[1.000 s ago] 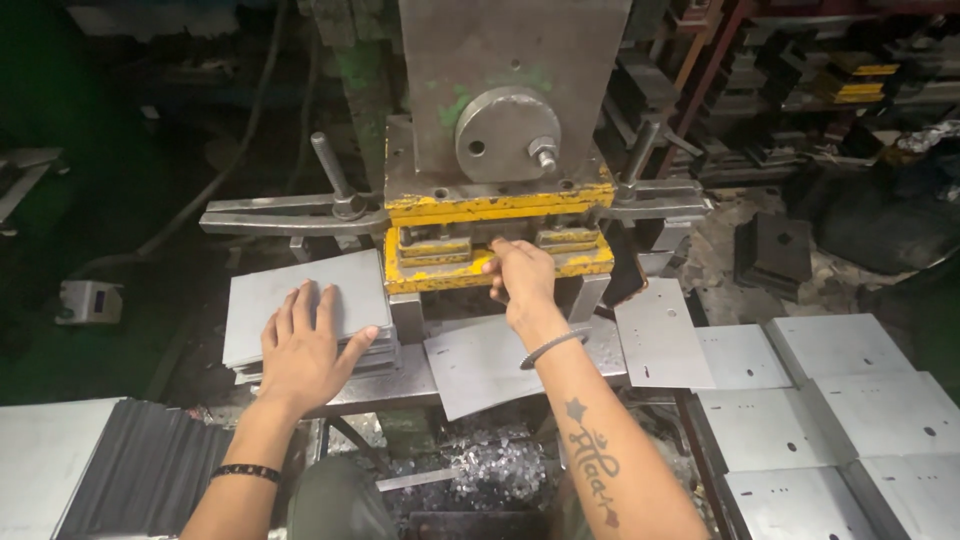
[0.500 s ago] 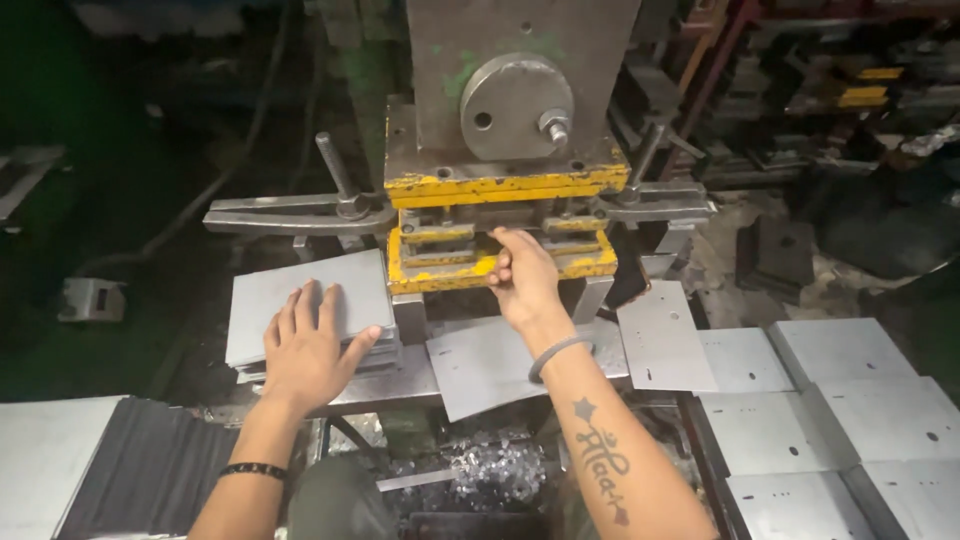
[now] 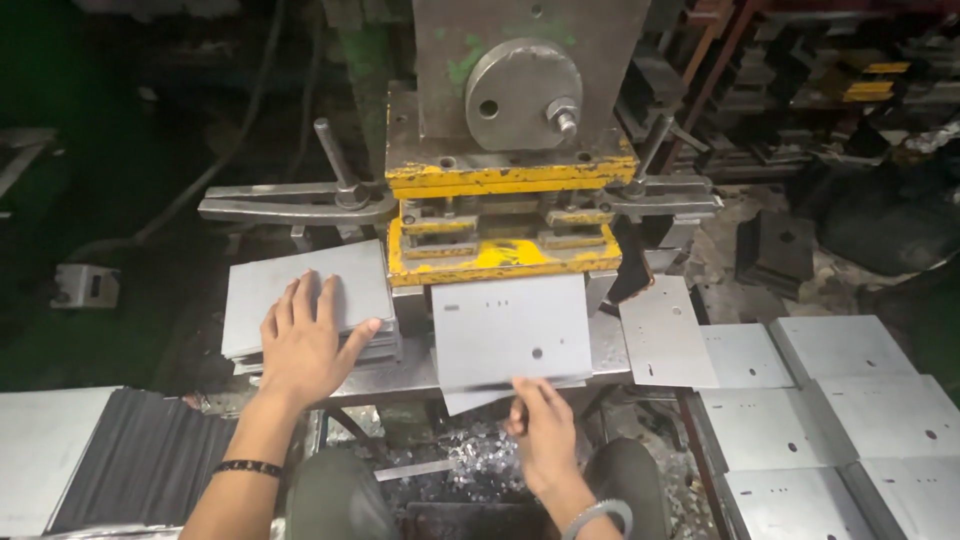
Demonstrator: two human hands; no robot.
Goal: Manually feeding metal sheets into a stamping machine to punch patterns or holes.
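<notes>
Below the yellow die [image 3: 500,258] at centre frame, the right hand [image 3: 545,432] has come back out of the press and now pinches the near edge of a punched metal sheet [image 3: 510,330], so the pressing looks finished. That sheet lies flat, long axis left to right, far edge toward the die. At left, the left hand [image 3: 305,345] stays spread flat on the blank stack [image 3: 255,300].

Dim workshop, cluttered dark floor [image 3: 130,150]
</notes>
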